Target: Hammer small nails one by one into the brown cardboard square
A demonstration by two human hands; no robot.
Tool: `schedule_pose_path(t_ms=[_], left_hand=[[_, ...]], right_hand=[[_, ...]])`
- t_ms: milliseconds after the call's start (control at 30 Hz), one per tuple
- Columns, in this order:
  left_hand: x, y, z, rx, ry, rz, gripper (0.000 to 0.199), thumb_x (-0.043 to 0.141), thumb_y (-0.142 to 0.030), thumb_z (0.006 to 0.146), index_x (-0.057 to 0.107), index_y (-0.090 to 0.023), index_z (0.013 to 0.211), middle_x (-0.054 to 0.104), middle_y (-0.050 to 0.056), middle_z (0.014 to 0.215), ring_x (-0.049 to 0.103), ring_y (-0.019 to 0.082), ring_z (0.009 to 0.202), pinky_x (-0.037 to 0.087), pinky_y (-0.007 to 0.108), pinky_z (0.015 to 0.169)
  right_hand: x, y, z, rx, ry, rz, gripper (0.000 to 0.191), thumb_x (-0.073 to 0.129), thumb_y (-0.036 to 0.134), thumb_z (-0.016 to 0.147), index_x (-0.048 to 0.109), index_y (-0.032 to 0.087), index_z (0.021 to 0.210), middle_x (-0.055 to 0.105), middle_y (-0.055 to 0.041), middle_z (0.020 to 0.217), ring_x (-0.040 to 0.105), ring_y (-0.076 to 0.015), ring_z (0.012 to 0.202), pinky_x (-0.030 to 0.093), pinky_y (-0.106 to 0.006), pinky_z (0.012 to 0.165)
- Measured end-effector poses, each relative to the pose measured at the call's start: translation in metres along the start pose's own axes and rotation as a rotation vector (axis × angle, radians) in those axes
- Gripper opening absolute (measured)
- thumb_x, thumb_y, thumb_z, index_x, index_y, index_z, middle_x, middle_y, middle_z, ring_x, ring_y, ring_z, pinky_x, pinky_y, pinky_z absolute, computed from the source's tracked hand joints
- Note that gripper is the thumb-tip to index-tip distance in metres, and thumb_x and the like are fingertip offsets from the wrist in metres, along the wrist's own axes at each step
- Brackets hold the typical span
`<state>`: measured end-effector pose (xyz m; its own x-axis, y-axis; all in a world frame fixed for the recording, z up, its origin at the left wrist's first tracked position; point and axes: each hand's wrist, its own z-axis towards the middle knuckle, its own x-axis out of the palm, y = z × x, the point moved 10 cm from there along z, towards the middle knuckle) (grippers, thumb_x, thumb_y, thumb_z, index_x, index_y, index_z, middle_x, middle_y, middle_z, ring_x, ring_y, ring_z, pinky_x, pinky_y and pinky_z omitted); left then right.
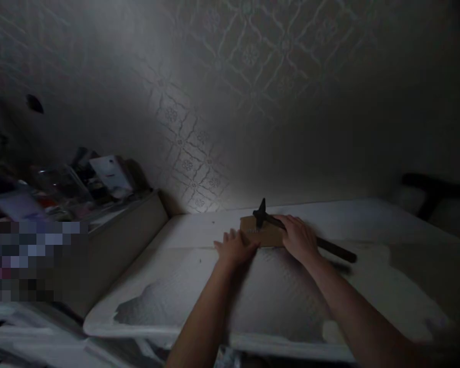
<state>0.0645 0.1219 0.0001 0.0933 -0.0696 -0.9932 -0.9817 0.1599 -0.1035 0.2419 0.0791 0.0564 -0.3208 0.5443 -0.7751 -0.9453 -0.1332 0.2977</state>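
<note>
A dark hammer (335,249) slants over the white surface, its head above a flat brown piece like cardboard (270,237). My right hand (299,238) is wrapped round the hammer's handle, whose end sticks out to the right. My left hand (233,248) rests at the left edge of the brown piece, fingers spread and thumb along its near edge. Small light marks show on the brown piece just below the hammer head; what they are is too small to tell.
The white worn tabletop (191,286) meets a patterned wall (249,128) behind. To the left, a raised cabinet (141,220) bears a white box (110,173) and clutter. A dark blurred object (429,197) stands at the right.
</note>
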Motion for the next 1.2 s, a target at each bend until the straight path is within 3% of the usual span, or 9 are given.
schedule_pose_path(t_ms=[700, 1200], left_hand=[[-0.001, -0.001, 0.000, 0.006, -0.010, 0.000, 0.082, 0.022, -0.078, 0.075, 0.034, -0.023, 0.136, 0.026, 0.013, 0.149, 0.021, 0.037, 0.134, 0.023, 0.065, 0.098], [-0.005, -0.004, -0.004, -0.004, 0.016, 0.010, 0.081, 0.023, -0.075, 0.077, 0.033, -0.021, 0.138, 0.022, 0.014, 0.150, 0.021, 0.038, 0.135, 0.023, 0.065, 0.098]], right_hand=[[-0.005, 0.008, -0.001, 0.001, -0.046, 0.016, 0.041, 0.046, 0.006, 0.081, 0.055, 0.022, 0.117, 0.062, -0.0051, 0.108, 0.052, -0.0204, 0.097, 0.039, -0.031, 0.081], [0.007, 0.008, 0.001, -0.006, 0.026, 0.036, 0.043, 0.047, 0.007, 0.081, 0.055, 0.025, 0.119, 0.062, -0.0041, 0.108, 0.053, -0.0200, 0.099, 0.040, -0.031, 0.081]])
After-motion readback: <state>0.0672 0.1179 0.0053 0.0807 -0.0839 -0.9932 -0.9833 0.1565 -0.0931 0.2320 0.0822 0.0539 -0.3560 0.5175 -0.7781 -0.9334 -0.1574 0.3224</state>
